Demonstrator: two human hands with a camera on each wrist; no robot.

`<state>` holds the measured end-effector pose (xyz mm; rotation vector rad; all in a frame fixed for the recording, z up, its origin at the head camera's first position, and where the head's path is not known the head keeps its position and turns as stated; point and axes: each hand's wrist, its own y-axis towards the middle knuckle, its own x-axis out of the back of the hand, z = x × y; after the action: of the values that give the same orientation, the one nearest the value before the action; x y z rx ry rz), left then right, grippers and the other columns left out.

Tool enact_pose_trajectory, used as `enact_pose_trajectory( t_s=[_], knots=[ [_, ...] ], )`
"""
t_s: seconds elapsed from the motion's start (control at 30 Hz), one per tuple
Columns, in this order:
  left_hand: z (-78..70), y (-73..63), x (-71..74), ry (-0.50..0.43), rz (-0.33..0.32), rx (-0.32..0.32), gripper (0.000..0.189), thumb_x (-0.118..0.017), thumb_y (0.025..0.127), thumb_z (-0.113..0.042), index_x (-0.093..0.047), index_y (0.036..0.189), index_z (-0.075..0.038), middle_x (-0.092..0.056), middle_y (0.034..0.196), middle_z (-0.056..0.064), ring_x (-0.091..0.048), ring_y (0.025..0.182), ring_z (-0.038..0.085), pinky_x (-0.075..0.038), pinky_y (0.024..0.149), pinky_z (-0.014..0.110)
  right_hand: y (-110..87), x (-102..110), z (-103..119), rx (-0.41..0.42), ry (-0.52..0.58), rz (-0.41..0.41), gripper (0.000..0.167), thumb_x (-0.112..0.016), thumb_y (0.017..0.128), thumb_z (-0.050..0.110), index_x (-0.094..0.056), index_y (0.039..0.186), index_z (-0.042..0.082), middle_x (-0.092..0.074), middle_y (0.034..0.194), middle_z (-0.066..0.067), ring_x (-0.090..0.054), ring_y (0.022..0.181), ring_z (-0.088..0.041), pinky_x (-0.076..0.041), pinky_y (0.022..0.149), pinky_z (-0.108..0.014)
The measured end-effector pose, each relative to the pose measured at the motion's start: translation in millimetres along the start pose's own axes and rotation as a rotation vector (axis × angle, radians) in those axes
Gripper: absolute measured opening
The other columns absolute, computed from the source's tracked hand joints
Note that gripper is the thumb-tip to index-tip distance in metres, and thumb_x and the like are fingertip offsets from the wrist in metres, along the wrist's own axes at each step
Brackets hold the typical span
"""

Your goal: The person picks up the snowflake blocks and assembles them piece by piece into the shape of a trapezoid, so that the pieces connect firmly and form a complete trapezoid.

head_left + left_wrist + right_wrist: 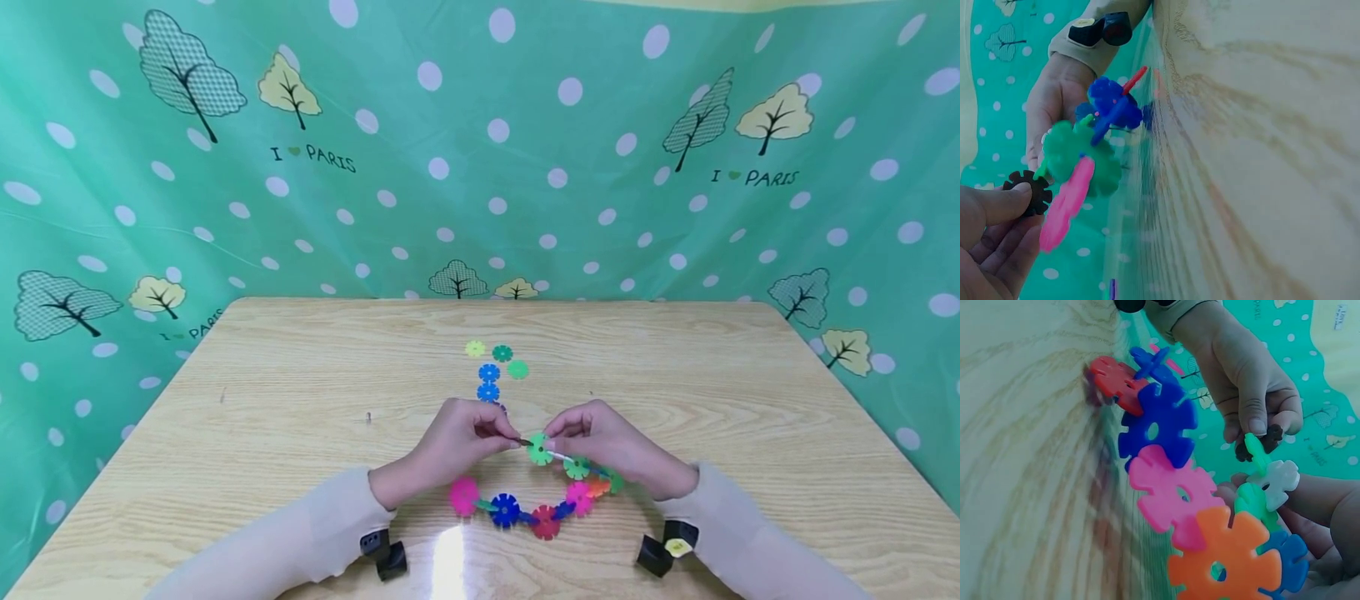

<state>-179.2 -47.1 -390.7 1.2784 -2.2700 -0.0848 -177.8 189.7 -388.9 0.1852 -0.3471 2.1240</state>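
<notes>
My left hand [468, 437] pinches a dark brown notched disc [1034, 195] between thumb and fingers. My right hand [603, 446] holds one end of a curved chain of interlocking notched discs, by its light green disc [539, 450] and white disc [1281, 485]. In the right wrist view the brown disc meets the light green disc's edge; whether their slots are joined I cannot tell. Along the chain come an orange disc [1225, 559], a pink disc [1169, 487], a blue disc [1163, 422] and a red disc [1116, 381]. A bright pink disc [464, 497] forms the other end.
Beyond my hands, loose discs lie on the wooden table [300, 367]: two blue discs [488, 392], a yellow disc [475, 348], a dark green disc [502, 353] and a light green one. Part of another is hidden behind my left hand. A patterned green curtain [495, 208] hangs behind.
</notes>
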Motion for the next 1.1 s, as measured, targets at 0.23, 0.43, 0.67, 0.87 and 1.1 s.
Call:
enact_pose_trajectory(
  t_s=[0.23, 0.43, 0.67, 0.87, 1.1],
  knots=[
    [-0.1, 2.0, -4.1, 0.010, 0.032, -0.041, 0.006, -0.071, 0.079, 0.002, -0.069, 0.079, -0.003, -0.070, 0.079, 0.008, -0.064, 0.071, 0.004, -0.056, 0.066, 0.021, -0.2, 0.6, 0.7, -0.023, -0.023, -0.013, 0.019, -0.064, 0.088, 0.008, -0.067, 0.100, -0.007, -0.069, 0.085, -0.011, -0.066, 0.075, -0.024, -0.056, 0.066, -0.026],
    [0.2, 3.4, -6.6, 0.016, 0.014, -0.028, 0.005, -0.072, 0.079, 0.001, -0.070, 0.079, -0.003, -0.071, 0.079, 0.007, -0.064, 0.070, 0.004, -0.056, 0.065, 0.021, -1.0, 1.3, 1.6, -0.042, -0.026, -0.002, 0.017, -0.064, 0.089, 0.009, -0.067, 0.099, -0.004, -0.069, 0.084, -0.011, -0.067, 0.074, -0.026, -0.056, 0.064, -0.027],
    [2.3, 4.0, -5.9, -0.044, -0.003, 0.059, 0.006, -0.072, 0.079, 0.003, -0.072, 0.082, -0.002, -0.071, 0.081, 0.008, -0.066, 0.072, 0.007, -0.057, 0.066, 0.023, -1.7, 3.1, 5.9, -0.057, -0.049, -0.004, 0.019, -0.063, 0.091, 0.014, -0.067, 0.102, -0.001, -0.069, 0.085, -0.009, -0.066, 0.076, -0.026, -0.055, 0.064, -0.026],
    [4.8, 3.1, -4.0, -0.085, 0.007, 0.121, 0.009, -0.070, 0.080, 0.003, -0.073, 0.086, -0.003, -0.071, 0.084, 0.007, -0.067, 0.076, 0.009, -0.056, 0.070, 0.023, -0.7, 1.9, 3.6, -0.054, -0.074, -0.033, 0.023, -0.065, 0.089, 0.017, -0.068, 0.104, 0.000, -0.069, 0.087, -0.008, -0.065, 0.079, -0.025, -0.054, 0.067, -0.026],
    [6.5, 2.8, -5.6, -0.096, 0.002, 0.145, 0.009, -0.071, 0.079, 0.003, -0.073, 0.085, -0.003, -0.071, 0.082, 0.007, -0.066, 0.074, 0.009, -0.056, 0.069, 0.023, 0.1, -3.9, 2.8, 0.038, -0.077, -0.039, 0.027, -0.068, 0.086, 0.013, -0.067, 0.105, -0.005, -0.070, 0.092, -0.014, -0.066, 0.077, -0.017, -0.056, 0.068, -0.025]
  ],
)
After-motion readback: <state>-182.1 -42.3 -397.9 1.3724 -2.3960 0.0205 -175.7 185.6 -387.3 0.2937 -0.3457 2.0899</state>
